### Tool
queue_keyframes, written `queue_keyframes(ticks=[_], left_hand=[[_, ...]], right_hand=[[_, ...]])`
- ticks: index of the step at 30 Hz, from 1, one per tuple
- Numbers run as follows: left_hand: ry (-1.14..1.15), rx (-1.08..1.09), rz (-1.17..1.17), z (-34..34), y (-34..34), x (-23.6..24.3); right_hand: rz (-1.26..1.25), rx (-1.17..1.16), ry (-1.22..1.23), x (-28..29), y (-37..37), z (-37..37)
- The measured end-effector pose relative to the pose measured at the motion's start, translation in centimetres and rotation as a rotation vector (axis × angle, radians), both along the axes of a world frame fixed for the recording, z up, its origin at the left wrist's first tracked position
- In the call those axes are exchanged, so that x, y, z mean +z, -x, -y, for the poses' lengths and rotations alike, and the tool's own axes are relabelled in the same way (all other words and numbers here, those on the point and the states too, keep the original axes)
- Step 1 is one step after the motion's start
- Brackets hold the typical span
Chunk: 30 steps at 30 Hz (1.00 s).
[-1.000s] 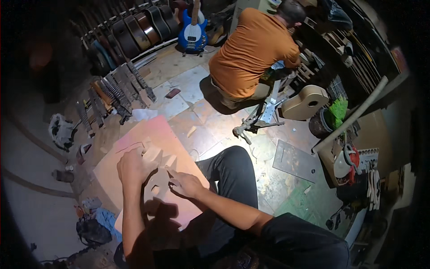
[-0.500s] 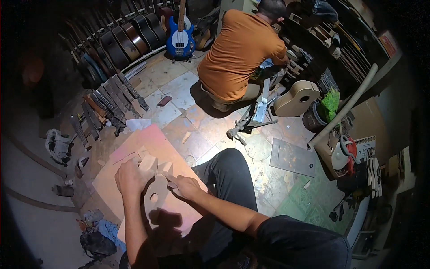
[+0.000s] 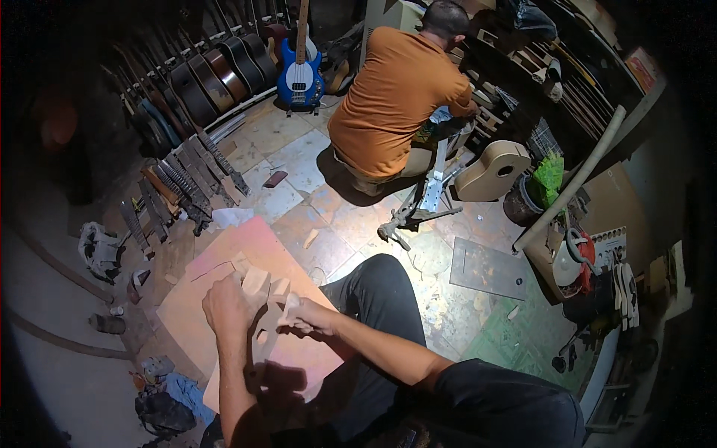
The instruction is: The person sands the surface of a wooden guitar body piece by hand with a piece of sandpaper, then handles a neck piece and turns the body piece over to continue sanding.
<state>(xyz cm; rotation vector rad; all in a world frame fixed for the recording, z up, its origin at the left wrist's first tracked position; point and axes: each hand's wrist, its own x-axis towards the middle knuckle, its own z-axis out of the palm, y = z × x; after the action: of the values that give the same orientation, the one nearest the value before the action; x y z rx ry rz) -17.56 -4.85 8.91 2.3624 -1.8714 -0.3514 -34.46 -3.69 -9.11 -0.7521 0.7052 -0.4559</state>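
A pale, shaped piece of wood (image 3: 256, 284) with blocky notches at its far end lies over a tan and pink board (image 3: 250, 237) in front of me. A hole shows in its nearer, flatter part. My left hand (image 3: 225, 305) is closed around the left side of the wooden piece near the notched end. On the other side, my right hand (image 3: 312, 313) is curled with its fingers against the wood's right edge. Whatever sits inside the right hand is hidden by the fingers. Shadows from my arms fall over the lower board.
A co-worker in an orange shirt (image 3: 399, 97) crouches ahead. Guitars line the back left, with a blue electric one (image 3: 300, 78) upright. Several guitar necks (image 3: 187, 175) lie at left. A metal stand (image 3: 435, 179), guitar body (image 3: 493, 170) and grey flat panel (image 3: 488, 267) are to the right.
My right hand has shifted slightly, turning so its thumb side is raised higher. My left hand has moved slightly right and nearer in the picture, still on the wood.
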Motion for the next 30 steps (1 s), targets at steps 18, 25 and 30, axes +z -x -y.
queue_keyframes(ticks=[18, 25, 30], left_hand=[[-0.017, 0.002, -0.040, -0.1, 1.4, 1.5], [-0.022, 0.011, -0.021, -0.1, 1.5, 1.1], [-0.033, 0.020, -0.006, 0.0, 1.5, 1.1]], right_hand=[[-0.170, -0.009, 0.258, 0.2, -0.3, 2.8], [-0.409, -0.243, 0.539, -1.0, -1.6, 1.6], [-0.347, -0.067, 0.505, -0.2, -1.4, 1.4]])
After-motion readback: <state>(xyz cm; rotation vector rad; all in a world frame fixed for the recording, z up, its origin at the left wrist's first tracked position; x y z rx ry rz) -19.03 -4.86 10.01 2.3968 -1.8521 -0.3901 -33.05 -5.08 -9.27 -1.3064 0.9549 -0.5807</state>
